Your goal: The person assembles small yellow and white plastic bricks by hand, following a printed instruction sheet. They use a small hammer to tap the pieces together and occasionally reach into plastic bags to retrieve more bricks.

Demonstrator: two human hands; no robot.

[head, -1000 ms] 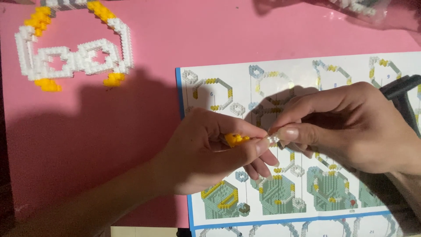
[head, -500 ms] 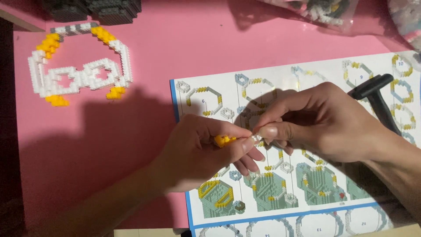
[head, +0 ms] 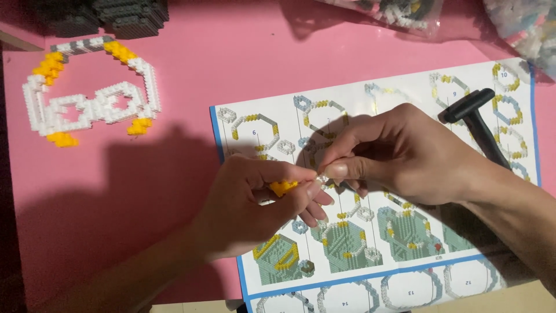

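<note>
On the pink tabletop (head: 243, 69), far left, lies a flat white and yellow brick-built assembly (head: 90, 95), well apart from both hands. The left hand (head: 255, 206) pinches a small yellow brick piece (head: 282, 187) between thumb and fingers. The right hand (head: 399, 153) meets it fingertip to fingertip, pinching a tiny clear piece (head: 324, 172). Both hover over the printed instruction sheet with blue border (head: 405, 278). A black plastic hammer-shaped tool (head: 472, 116) lies on the sheet, right.

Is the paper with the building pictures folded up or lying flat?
Spread flat: the instruction sheet lies open on the pink table, many drawings showing.
</note>
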